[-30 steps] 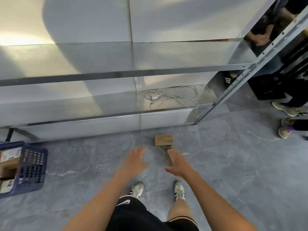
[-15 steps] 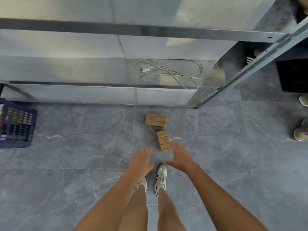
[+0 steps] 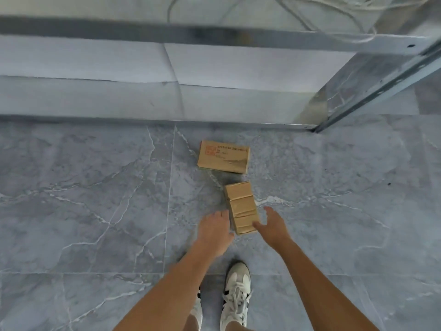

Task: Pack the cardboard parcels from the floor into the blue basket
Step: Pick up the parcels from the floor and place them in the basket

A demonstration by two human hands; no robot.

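Two cardboard parcels lie on the grey marble floor. The nearer taped parcel (image 3: pixel 241 206) lies lengthwise between my hands. My left hand (image 3: pixel 213 231) is open just left of its near end, fingers spread, close to its side. My right hand (image 3: pixel 272 225) is open on the right, its fingertips touching the parcel's near right corner. The farther flat parcel (image 3: pixel 223 159), with a red stamp and printed text, rests a little beyond, near the shelf base. The blue basket is out of view.
A metal shelf unit (image 3: pixel 214 39) runs across the top, its upright post (image 3: pixel 372 96) reaching the floor at the right. A white cable (image 3: pixel 334 15) lies on its low shelf. My white shoes (image 3: pixel 236 295) stand below the hands.
My view has dropped closer to the floor and the basket has left the frame. Both hands have reached forward and now flank the nearer parcel, the right one touching it.
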